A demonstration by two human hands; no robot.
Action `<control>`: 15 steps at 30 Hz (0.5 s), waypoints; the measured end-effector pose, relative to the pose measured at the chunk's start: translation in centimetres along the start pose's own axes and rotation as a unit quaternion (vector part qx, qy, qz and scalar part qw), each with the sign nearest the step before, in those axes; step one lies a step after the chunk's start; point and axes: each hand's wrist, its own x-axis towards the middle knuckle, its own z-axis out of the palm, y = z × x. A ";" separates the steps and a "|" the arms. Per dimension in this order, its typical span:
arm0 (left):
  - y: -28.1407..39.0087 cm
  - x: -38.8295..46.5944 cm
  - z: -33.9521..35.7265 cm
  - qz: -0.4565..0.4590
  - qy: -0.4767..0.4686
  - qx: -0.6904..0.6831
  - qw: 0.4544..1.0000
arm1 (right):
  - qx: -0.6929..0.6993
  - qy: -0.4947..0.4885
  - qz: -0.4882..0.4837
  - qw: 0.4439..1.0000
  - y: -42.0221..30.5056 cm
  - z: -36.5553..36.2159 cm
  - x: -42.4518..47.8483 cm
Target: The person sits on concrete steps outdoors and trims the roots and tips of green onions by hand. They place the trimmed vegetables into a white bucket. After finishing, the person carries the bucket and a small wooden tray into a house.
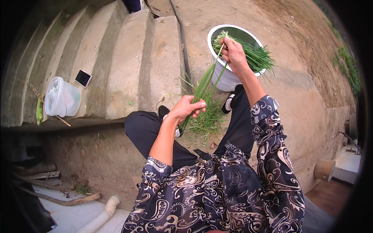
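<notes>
Long green leafy stalks, like chives (205,81), stretch between my two hands. My left hand (186,108) grips their leafy part above my left knee, thumb closed over them. Higher up, my right hand (234,54) pinches their pale ends over the rim of a white bucket. Across the top of that bucket lies a metal basin (210,35) or light-rimmed bowl; which one I cannot tell. In it rests a thick bundle of the same greens (258,58), pale ends to the left. Loose green trimmings (208,118) lie on the ground between my feet.
Concrete steps (125,64) rise at the left, holding a phone (83,78), a translucent plastic bucket (71,99) and a green pod-like vegetable (39,110). A black hose (184,43) runs along the lowest step. At the lower left are sticks (70,201) and a pale pipe (102,214).
</notes>
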 end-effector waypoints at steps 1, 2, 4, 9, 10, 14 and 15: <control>-0.1 0.0 0.0 0.002 -0.005 0.003 1.000 | 0.007 -0.005 0.000 1.000 -0.5 -0.4 0.0; -0.1 0.0 0.0 0.004 -0.010 0.006 1.000 | 0.009 -0.001 -0.006 1.000 -0.9 -0.7 0.0; -0.2 0.0 0.3 0.006 -0.009 -0.003 1.000 | 0.012 0.011 -0.017 1.000 -1.5 -1.3 0.1; -0.8 0.3 0.1 0.030 -0.018 0.014 0.999 | 0.018 0.027 -0.026 0.999 -2.3 -1.7 -0.3; -1.2 0.6 -0.3 0.033 -0.017 0.022 0.999 | 0.016 0.028 -0.030 0.999 -2.4 -1.6 -0.3; -1.2 0.8 -0.5 0.041 0.004 0.041 0.998 | 0.013 0.045 -0.039 0.998 -2.5 -1.3 -0.3; -0.9 0.5 -0.3 0.045 0.006 0.035 0.998 | 0.014 0.052 -0.041 0.998 -2.6 -1.2 -0.3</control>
